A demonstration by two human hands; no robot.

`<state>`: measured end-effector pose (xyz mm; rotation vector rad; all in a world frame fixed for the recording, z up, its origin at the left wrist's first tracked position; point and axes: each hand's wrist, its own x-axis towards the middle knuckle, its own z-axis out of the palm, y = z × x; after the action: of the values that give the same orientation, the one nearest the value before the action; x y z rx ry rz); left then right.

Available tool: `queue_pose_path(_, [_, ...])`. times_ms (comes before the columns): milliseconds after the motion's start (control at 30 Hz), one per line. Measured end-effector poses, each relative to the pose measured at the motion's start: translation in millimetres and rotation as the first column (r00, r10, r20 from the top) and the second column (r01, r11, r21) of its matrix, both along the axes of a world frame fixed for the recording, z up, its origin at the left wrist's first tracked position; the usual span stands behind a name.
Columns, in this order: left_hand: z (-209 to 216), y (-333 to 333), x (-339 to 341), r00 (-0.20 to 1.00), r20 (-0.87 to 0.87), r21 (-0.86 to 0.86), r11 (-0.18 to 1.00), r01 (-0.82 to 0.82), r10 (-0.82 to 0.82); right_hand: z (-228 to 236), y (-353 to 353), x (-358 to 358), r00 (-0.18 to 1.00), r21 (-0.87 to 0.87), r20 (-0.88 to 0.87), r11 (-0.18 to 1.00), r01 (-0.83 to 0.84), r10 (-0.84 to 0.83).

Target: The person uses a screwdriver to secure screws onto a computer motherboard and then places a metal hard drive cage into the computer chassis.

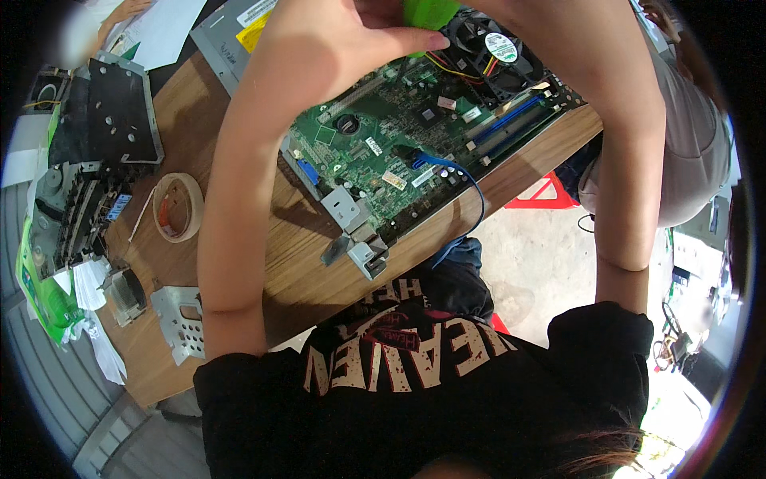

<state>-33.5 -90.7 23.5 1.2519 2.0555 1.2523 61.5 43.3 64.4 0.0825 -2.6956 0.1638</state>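
Note:
Near the top edge, my left hand (pixel 335 48) reaches over a green computer motherboard (pixel 359 152). Its thumb lies across a bright green object (pixel 429 13), whose kind I cannot make out because the frame's edge cuts it off. My right forearm (pixel 630 176) rises to the top edge; the fingers of my right hand are out of sight. Beneath my hands is a black cooling fan (pixel 495 60) with a round white label and coloured wires. A blue cable (pixel 477 191) runs from the board over the table's edge. Blue and black memory slots (pixel 511 120) lie along the board's right side.
On the wooden table (pixel 295 295) at left are a tape roll (pixel 195 209), a perforated metal bracket (pixel 177 321) and a black metal casing (pixel 124 108). Another person's leg (pixel 690 152) is at right, near a red stool (pixel 546 194). Another person's hand (pixel 128 9) shows at upper left.

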Motion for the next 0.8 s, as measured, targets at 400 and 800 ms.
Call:
queue_pose_path(400, [-19.4, -7.0, -24.7, 0.911, 0.273, 0.256, 0.936, 0.240, -0.308, 15.7, 23.6, 1.4, 0.900, 0.086, 0.217, 0.911, -0.403, 0.377])
queue_pose_path(800, [-24.0, -3.4, -16.6, 0.926, 0.287, 0.458, 0.884, 0.091, -0.244, 12.0, 18.2, -3.9, 0.897, 0.043, 0.235, 0.918, -0.395, 0.375])
